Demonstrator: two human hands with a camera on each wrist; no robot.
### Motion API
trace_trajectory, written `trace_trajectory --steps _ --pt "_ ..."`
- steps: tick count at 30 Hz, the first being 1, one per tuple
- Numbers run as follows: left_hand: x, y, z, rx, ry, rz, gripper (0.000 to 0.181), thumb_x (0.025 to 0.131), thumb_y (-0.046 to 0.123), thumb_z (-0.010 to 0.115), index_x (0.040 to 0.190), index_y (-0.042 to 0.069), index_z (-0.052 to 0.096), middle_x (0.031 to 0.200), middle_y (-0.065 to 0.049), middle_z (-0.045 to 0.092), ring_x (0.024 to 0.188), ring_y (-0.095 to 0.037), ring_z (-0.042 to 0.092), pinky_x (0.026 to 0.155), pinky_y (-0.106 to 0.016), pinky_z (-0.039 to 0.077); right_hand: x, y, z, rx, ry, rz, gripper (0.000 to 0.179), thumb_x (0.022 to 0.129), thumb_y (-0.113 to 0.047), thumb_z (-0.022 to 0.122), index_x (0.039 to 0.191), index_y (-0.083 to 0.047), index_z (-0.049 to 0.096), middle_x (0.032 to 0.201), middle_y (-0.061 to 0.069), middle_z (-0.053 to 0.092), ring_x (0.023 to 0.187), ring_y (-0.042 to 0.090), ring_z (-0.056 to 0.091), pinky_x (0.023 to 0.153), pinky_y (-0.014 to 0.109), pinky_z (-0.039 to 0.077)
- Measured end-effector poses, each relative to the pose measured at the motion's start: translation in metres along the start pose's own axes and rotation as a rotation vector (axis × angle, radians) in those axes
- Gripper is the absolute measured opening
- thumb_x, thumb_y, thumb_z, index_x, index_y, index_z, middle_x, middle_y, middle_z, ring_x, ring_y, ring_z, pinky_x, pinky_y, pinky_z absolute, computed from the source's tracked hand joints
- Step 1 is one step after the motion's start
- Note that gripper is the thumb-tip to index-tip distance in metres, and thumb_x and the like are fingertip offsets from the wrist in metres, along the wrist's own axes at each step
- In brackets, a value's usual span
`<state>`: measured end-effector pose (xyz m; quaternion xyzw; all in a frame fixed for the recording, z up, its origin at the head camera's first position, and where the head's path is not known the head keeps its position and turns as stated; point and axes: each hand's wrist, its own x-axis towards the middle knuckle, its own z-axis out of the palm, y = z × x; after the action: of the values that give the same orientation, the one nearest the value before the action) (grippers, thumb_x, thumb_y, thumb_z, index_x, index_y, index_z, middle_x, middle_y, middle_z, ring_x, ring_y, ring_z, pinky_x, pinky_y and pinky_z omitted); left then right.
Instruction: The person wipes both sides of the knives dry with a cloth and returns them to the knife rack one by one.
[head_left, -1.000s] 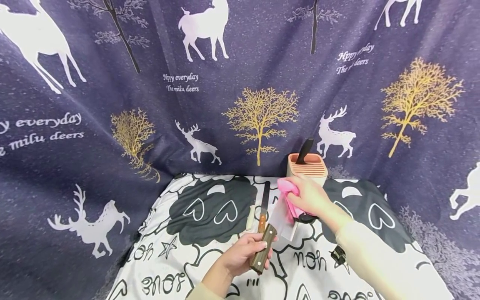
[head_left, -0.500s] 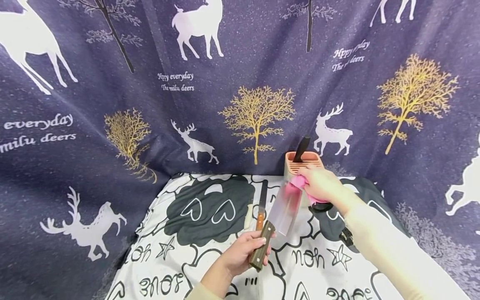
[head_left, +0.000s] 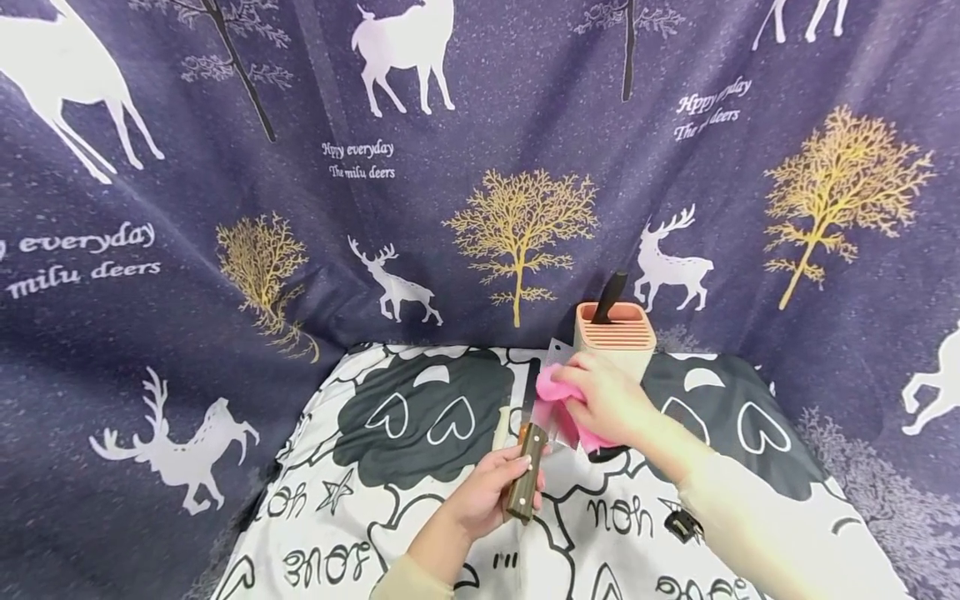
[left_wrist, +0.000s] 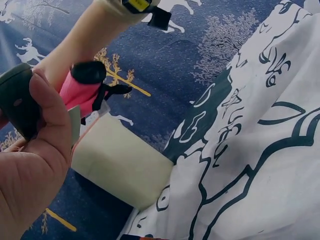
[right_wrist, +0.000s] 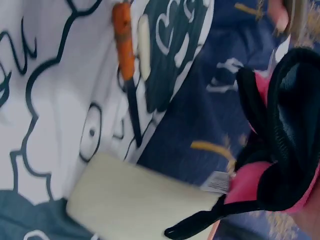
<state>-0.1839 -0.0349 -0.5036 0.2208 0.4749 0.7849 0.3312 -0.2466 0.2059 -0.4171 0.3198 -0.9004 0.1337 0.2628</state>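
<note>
In the head view my left hand grips the dark wooden handle of a cleaver, whose broad blade points up and away. My right hand holds a pink cloth with black trim against that blade and covers much of it. The right wrist view shows the cloth's black-edged opening and a hanging black strap. From the left wrist, the thumb lies along the handle's dark end.
Behind the right hand stands a cream knife block with a slotted orange top, a black-handled knife in it. A knife with an orange-brown handle and a slim white object lie on the patterned bedding. A deer-print curtain hangs behind.
The cloth in my right hand went right and up toward the knife block, then back left and down over the blade. The cleaver has turned slightly, and the left hand has risen a little.
</note>
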Motion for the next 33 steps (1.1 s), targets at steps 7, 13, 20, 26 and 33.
trace_trajectory --steps 7,13,20,26,33 --pt "0.003 -0.003 -0.002 -0.051 0.007 0.017 0.049 0.112 0.027 0.040 0.149 -0.005 0.038 0.095 0.003 0.062 0.076 -0.006 0.069 0.060 -0.019 0.057 -0.009 -0.025 0.000 0.085 -0.099 -0.137 0.029 0.076 -0.016 0.078 0.104 -0.019 0.074 0.093 -0.005 0.062 0.081 0.012 0.060 0.074 0.030 0.055" --pt "0.001 -0.015 -0.006 -0.075 0.012 0.005 0.043 0.113 0.027 0.035 0.148 0.002 0.038 0.097 0.004 0.060 0.076 -0.004 0.068 0.063 -0.019 0.058 -0.017 -0.034 0.012 0.071 -0.077 -0.167 0.019 0.084 -0.027 0.076 0.102 -0.022 0.074 0.091 -0.006 0.061 0.078 0.012 0.060 0.070 0.030 0.054" --pt "-0.009 -0.025 -0.013 -0.098 -0.012 0.013 0.053 0.113 0.027 0.034 0.152 -0.008 0.025 0.097 0.006 0.060 0.074 -0.002 0.067 0.064 -0.019 0.056 -0.018 -0.031 0.028 0.090 -0.074 -0.125 0.020 0.084 -0.020 0.074 0.103 -0.023 0.076 0.092 -0.007 0.063 0.081 0.012 0.063 0.073 0.032 0.055" --pt "-0.015 -0.025 -0.011 -0.115 -0.028 0.026 0.039 0.113 0.028 0.035 0.145 0.008 0.041 0.097 0.006 0.060 0.075 -0.001 0.066 0.064 -0.019 0.056 -0.008 -0.024 0.029 0.108 -0.055 -0.117 0.019 0.083 -0.017 0.074 0.101 -0.020 0.077 0.090 -0.006 0.063 0.080 0.012 0.062 0.074 0.031 0.055" --pt "-0.022 -0.016 -0.012 -0.075 -0.044 0.084 0.042 0.113 0.025 0.035 0.148 0.001 0.037 0.098 0.004 0.057 0.076 -0.003 0.064 0.067 -0.019 0.056 0.013 -0.015 0.027 0.100 -0.044 -0.090 0.020 0.084 -0.017 0.075 0.104 -0.019 0.077 0.092 -0.003 0.064 0.081 0.016 0.062 0.074 0.035 0.054"
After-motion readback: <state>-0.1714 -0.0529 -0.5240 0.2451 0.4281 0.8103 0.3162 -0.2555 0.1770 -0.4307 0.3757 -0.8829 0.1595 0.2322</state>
